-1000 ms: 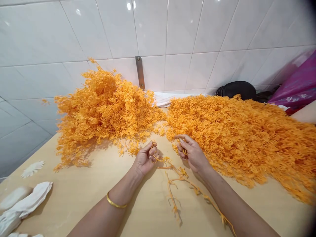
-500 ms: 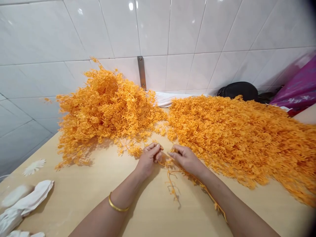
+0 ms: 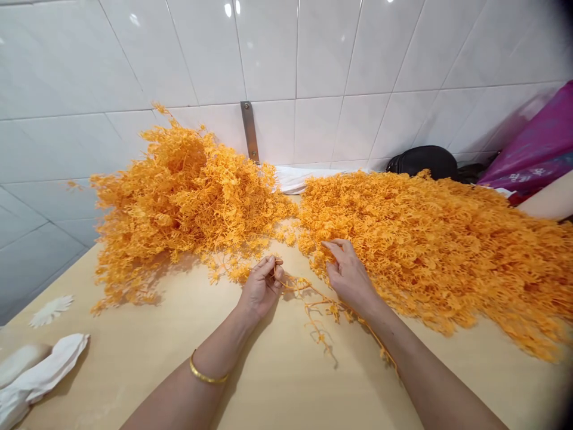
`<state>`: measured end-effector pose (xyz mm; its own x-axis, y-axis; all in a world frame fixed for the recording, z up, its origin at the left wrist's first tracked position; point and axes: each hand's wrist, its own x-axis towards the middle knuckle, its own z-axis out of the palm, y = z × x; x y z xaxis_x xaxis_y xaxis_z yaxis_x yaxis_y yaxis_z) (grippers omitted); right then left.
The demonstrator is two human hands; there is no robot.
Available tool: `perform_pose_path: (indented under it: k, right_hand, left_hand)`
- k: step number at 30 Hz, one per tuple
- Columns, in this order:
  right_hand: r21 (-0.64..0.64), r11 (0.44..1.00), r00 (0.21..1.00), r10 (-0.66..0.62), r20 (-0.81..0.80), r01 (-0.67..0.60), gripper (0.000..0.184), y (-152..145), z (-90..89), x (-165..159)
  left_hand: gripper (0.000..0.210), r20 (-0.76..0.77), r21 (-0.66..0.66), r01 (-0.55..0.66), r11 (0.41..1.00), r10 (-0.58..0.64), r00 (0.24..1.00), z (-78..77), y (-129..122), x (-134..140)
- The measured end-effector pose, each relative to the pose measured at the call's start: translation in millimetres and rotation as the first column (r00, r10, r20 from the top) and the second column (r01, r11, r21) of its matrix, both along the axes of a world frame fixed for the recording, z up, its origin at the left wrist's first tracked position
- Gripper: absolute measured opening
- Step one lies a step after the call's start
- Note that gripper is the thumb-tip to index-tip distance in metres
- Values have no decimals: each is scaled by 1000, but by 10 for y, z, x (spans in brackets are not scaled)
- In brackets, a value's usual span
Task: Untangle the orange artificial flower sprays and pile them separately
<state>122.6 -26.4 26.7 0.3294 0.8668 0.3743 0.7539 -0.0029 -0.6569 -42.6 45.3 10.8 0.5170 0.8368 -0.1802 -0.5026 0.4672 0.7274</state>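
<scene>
My left hand (image 3: 263,285), a gold bangle (image 3: 206,371) on its wrist, pinches one end of an orange artificial flower stem (image 3: 313,291). The thin, branching stem trails to the right across the table, and part of it passes under my right forearm. My right hand (image 3: 350,276) is at the near edge of the large orange sprig pile (image 3: 430,245), its fingers apart and reaching towards the sprigs. Whether the fingertips touch them I cannot tell. A second, taller heap of orange sprigs (image 3: 179,209) stands behind my left hand.
Pale wooden table (image 3: 152,370) below, white tiled wall (image 3: 268,48) behind. A metal bracket (image 3: 249,131) is fixed there. At the left lie a white flower-shaped piece (image 3: 51,310) and white cloth (image 3: 49,364). A black bag (image 3: 421,160) and purple bag (image 3: 532,143) sit back right.
My right hand has moved away from my left hand, up and right to the orange pile, and its fingers have opened. My left hand still pinches the stem. The view has shifted slightly.
</scene>
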Motion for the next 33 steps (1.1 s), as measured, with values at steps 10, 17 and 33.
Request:
perform_pose_path:
  k: [10, 17, 33]
  right_hand:
    - [-118, 852, 859, 511, -14, -509, 16, -61, 106, -185]
    - [90, 984, 987, 150, 49, -154, 29, -34, 60, -303]
    - [289, 892, 862, -425, 277, 347, 30, -35, 150, 132]
  left_hand:
    - [19, -26, 77, 14, 997, -12, 1000, 3, -14, 3]
    - [23, -163, 213, 142, 967, -109, 981, 34, -145, 66]
    - [31, -500, 577, 259, 774, 84, 862, 52, -229, 56]
